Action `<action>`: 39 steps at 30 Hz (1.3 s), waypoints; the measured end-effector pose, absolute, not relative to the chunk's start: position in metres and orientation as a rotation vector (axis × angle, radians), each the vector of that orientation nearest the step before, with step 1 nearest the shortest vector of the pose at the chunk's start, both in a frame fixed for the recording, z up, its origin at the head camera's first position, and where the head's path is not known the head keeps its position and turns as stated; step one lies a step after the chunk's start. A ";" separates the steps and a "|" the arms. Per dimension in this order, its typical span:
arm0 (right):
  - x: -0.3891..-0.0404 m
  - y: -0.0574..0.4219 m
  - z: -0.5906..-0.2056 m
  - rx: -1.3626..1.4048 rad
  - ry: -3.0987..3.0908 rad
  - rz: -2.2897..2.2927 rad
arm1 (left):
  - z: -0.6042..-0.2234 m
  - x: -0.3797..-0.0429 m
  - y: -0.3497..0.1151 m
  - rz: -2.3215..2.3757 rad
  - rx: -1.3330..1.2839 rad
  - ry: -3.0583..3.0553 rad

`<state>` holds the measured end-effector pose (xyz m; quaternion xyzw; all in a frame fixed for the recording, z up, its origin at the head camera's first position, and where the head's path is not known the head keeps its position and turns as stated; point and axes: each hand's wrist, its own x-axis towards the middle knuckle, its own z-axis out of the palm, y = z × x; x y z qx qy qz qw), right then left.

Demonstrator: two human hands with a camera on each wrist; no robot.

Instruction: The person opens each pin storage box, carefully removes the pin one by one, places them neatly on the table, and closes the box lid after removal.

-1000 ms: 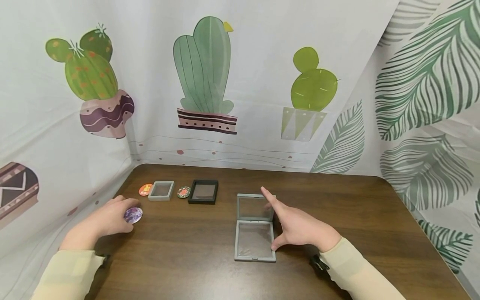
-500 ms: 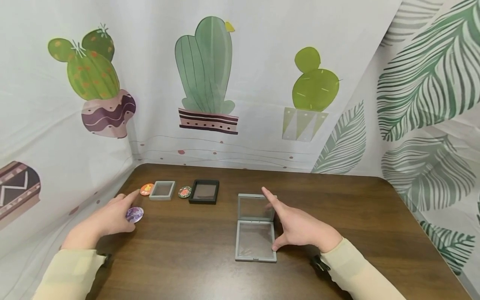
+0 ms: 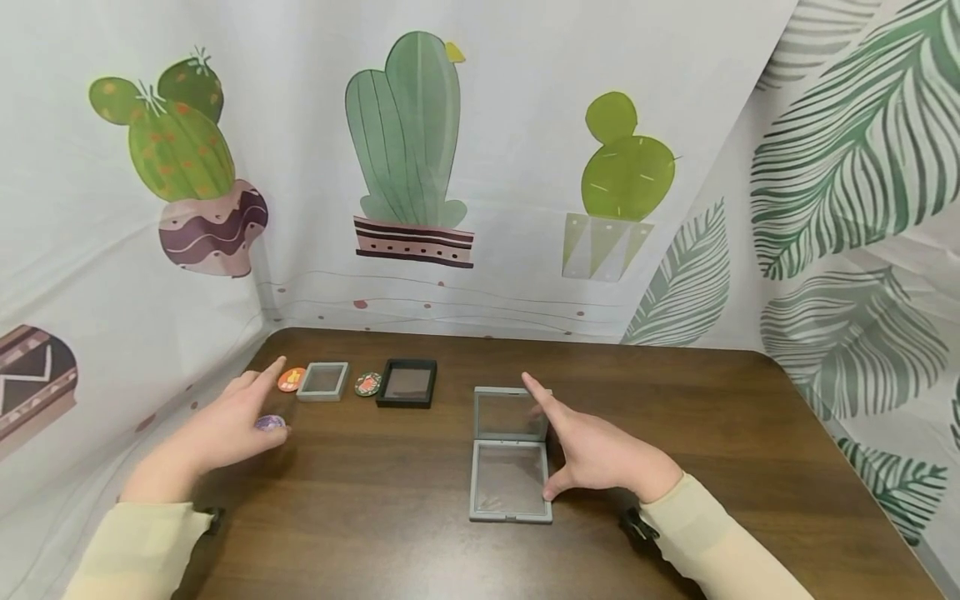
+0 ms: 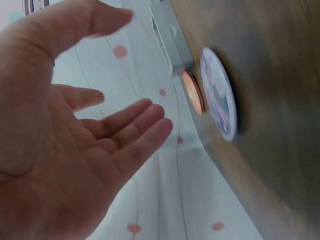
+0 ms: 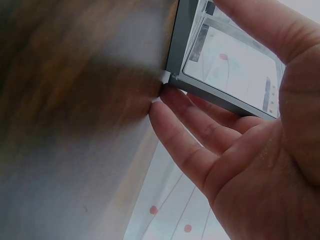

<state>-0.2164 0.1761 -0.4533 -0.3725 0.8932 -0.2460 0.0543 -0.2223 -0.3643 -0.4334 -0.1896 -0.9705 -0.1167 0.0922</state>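
My left hand (image 3: 228, 423) hovers with its thumb and fingers spread over a round purple badge (image 4: 219, 95), which lies flat on the table and is partly covered by the hand in the head view. My right hand (image 3: 600, 446) holds a large grey hinged display frame (image 3: 472, 479) by its right side. Its thumb is at the edge of the lower panel (image 3: 510, 492), and its other fingers reach behind the raised lid (image 5: 225, 95). The frame stands unfolded, with clear film in both halves.
An orange badge (image 3: 289, 380) lies beside a small grey frame (image 3: 344, 381) at the back left. Next to them are a dark patterned badge (image 3: 367, 384) and a small black frame (image 3: 383, 385). A printed curtain (image 3: 517, 167) hangs behind the brown table (image 3: 360, 517).
My left hand's index finger has stretched forward and its thumb outward, away from the purple badge. The hand now covers more of that badge. My right hand and the large frame stay put.
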 end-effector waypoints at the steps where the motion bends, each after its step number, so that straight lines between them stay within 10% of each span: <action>1: -0.216 0.176 -0.453 -1.133 2.715 -0.748 | -0.433 -0.222 -0.360 -0.352 -0.580 -2.861; 39: -0.215 0.175 -0.452 -1.112 2.714 -0.743 | -0.442 -0.210 -0.228 -0.585 -0.865 -2.864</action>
